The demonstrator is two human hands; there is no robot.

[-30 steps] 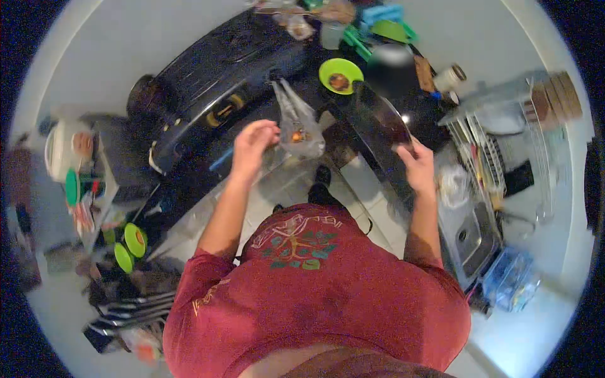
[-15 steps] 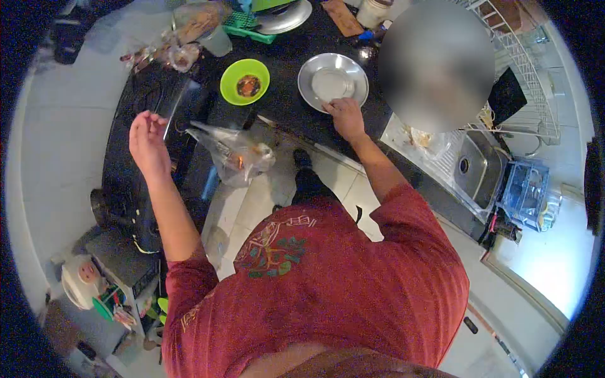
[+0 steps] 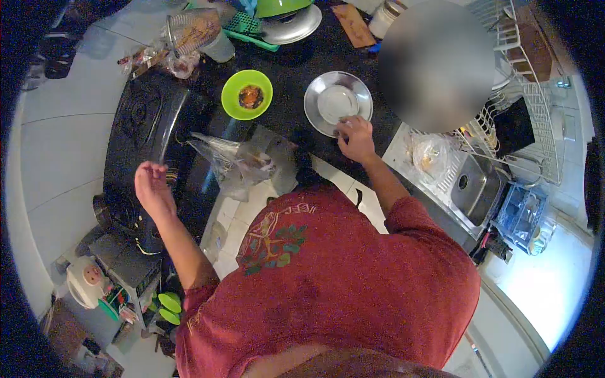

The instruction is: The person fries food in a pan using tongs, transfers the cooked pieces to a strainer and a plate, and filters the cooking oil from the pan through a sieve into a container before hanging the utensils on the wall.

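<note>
A metal bowl point(image 3: 323, 91) rests on the dark counter, with a round pale base showing inside. The fingers of my right hand point(image 3: 356, 137) are closed on its near rim. To its left sits a lime green bowl point(image 3: 232, 96) holding something orange-brown and dark. My left hand point(image 3: 154, 186) is raised by the stove's front edge, open, its fingers loosely bent and nothing in them. Between my hands, a clear plastic bag point(image 3: 236, 170) hangs at the counter edge, its contents hard to make out.
The black stove point(image 3: 140, 116) is at left. Wrapped cups point(image 3: 192, 31), a green basket point(image 3: 242, 26) and a metal lid point(image 3: 293, 26) stand at the back. A sink point(image 3: 472, 195) and a dish rack point(image 3: 535, 113) are at right. A round blur hides the upper right.
The metal bowl, earlier unclear beside a dark, tilted object at my right hand, now lies flat under my fingers. My left hand has moved away from the bag, toward the stove front. The view has turned.
</note>
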